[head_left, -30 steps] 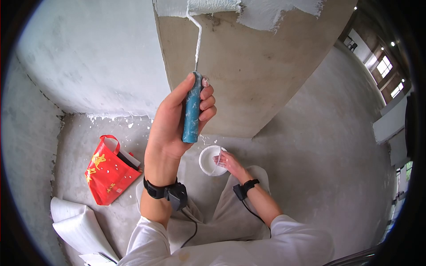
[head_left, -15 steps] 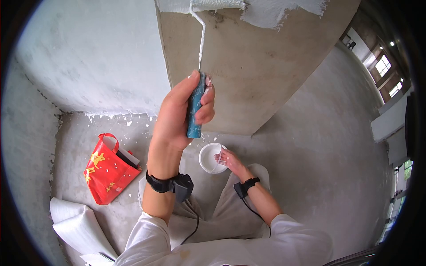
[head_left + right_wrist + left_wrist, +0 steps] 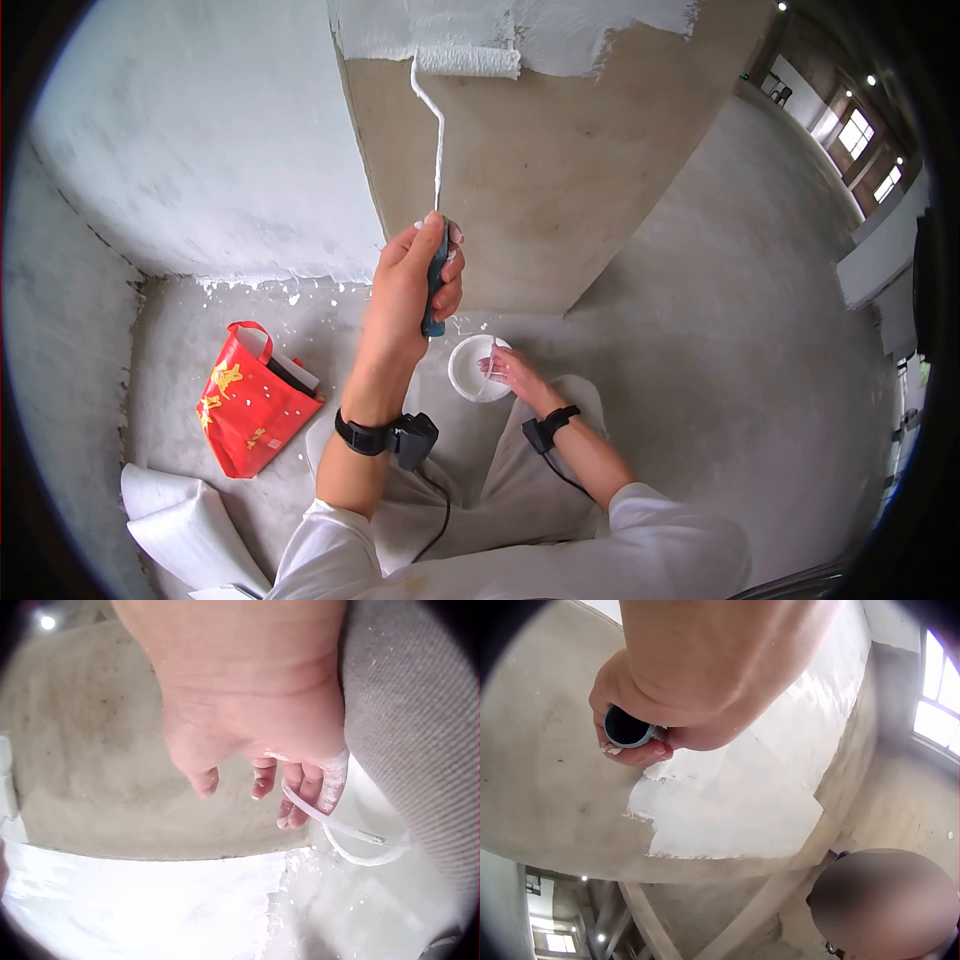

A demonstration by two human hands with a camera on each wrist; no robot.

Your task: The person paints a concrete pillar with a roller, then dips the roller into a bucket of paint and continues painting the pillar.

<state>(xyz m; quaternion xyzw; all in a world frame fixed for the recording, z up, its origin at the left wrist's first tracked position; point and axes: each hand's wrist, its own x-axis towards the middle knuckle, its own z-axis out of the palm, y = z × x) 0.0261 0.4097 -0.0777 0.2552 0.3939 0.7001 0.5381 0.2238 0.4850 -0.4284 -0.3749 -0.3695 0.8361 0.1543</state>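
Observation:
My left hand (image 3: 408, 285) grips the blue handle (image 3: 436, 290) of a paint roller, thumb along its top. Its bent wire frame is coated white, and the white roller sleeve (image 3: 468, 62) lies against the wall panel at the lower border of the white coat. In the left wrist view the hollow handle end (image 3: 630, 727) shows inside the curled fingers. Down between the knees, my right hand (image 3: 520, 376) has its white-smeared fingers loosely hooked through the thin handle (image 3: 330, 818) of a small white bucket (image 3: 457, 377). The bucket's inside is white.
Ahead stands a bare tan wall panel (image 3: 530, 180) with fresh white coat (image 3: 560, 30) on its upper part. A pale wall (image 3: 200, 130) runs along the left. A red bag (image 3: 255, 410) and a rolled white sheet (image 3: 185, 520) lie on the paint-spotted floor (image 3: 700, 360).
My left hand has drawn the roller down the panel, and more white coat shows above the sleeve. The head view has shifted slightly. My right hand stays at the bucket.

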